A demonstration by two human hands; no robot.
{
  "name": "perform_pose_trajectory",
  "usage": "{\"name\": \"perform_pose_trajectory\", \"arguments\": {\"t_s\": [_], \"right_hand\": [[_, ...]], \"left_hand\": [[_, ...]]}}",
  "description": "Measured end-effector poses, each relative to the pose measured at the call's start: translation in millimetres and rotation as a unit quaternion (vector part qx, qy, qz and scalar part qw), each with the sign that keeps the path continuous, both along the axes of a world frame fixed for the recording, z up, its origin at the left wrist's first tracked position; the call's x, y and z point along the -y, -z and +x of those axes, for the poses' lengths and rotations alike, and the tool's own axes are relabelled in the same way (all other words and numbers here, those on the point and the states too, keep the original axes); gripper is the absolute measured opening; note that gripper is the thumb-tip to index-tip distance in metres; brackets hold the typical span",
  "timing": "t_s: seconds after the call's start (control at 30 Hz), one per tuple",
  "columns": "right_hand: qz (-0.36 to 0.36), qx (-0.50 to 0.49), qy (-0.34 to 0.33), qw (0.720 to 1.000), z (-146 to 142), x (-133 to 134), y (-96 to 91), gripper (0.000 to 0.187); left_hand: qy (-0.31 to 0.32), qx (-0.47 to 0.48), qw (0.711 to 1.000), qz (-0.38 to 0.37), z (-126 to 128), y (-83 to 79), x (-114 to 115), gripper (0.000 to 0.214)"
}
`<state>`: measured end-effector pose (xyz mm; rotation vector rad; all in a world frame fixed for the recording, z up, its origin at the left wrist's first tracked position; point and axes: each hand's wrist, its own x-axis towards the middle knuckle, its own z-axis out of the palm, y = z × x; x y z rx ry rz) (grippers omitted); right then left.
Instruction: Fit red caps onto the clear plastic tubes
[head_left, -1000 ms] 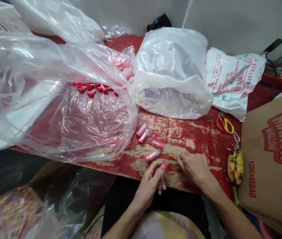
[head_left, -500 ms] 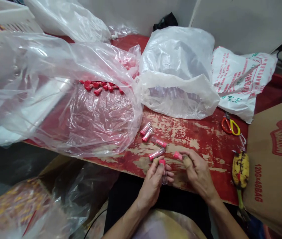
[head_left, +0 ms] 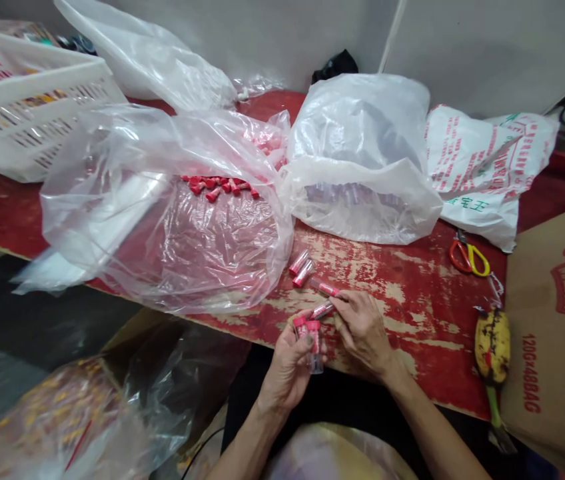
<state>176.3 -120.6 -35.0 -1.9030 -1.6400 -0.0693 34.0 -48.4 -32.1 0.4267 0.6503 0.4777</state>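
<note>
Pink-capped clear tubes (head_left: 315, 347) clasped upright, left hand (head_left: 290, 367) fingers curling closed around them, right hand (head_left: 362, 330) fingers pressing against another tube (head_left: 322, 310), hold unclear, just above the chipped red bench (head_left: 412, 300)!

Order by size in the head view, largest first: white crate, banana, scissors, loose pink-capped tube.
White plastic crate, largest. Banana and scissors: too close to rank, the banana lying nearer the camera. Loose pink-capped tube, smallest.

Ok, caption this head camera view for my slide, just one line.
Left hand holds pink-capped clear tubes, right hand at another tube, over a peeling red-painted table.
</note>
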Motion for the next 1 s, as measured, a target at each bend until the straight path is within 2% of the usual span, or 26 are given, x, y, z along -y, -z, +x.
{"name": "perform_pose_trajectory", "arguments": {"t_s": [0.1,0.2,0.33,0.47,0.53,0.6,0.67,0.73,0.8,1.0], "right_hand": [[-0.083,0.119,-0.019,0.989,-5.0,-8.0,4.9,0.034],[-0.113,0.155,-0.031,0.981,-12.4,-14.6,8.5,0.032],[-0.128,0.143,-0.02,0.981,-12.0,-10.5,9.1,0.017],[-0.21,0.073,-0.025,0.975,6.2,15.4,-10.9,0.017],[-0.28,0.082,0.011,0.957,15.4,27.0,-26.5,0.019],[-0.351,0.127,0.066,0.925,19.8,30.8,-39.0,0.022],[-0.423,0.157,0.101,0.887,19.3,26.1,-44.7,0.025],[-0.476,0.155,0.106,0.859,16.2,16.4,-44.4,0.026],[-0.502,0.145,0.1,0.847,13.4,6.9,-41.9,0.027],[-0.511,0.139,0.098,0.843,9.9,-0.4,-43.5,0.027]], "left_hand": [[0.003,0.006,1.0,0.03,-4.5,-5.1,-2.0,0.059],[0.005,0.002,1.0,0.028,-7.5,-10.2,-4.6,0.056],[-0.002,-0.008,1.0,0.017,-10.6,-12.5,-9.5,0.055],[-0.024,-0.04,0.999,0.015,-11.1,-6.3,-14.4,0.056],[-0.03,-0.061,0.998,0.018,-9.0,-1.8,-14.3,0.052],[-0.028,-0.073,0.997,0.016,-5.6,1.6,-11.4,0.048],[-0.019,-0.075,0.997,0.011,-2.0,3.3,-6.7,0.047],[-0.006,-0.074,0.997,0.004,0.7,3.8,-1.5,0.05],[0.007,-0.073,0.997,0.003,2.3,4.1,2.4,0.053],[0.026,-0.08,0.996,0.018,3.4,6.1,4.4,0.05]]}}
